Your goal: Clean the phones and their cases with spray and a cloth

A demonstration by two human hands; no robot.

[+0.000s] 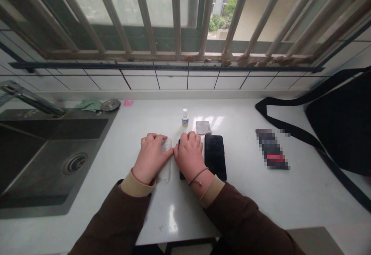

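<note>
on the worktop (243, 208), the clear case (164, 174) points lengthwise away under the left hand (152, 154), left of the right hand (190, 152), both grips unclear.

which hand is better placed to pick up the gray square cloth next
Probably the right hand: the gray square cloth lies just beyond it, though it covers part of a black device. The left hand is farther away, at the clear phone case.
</note>
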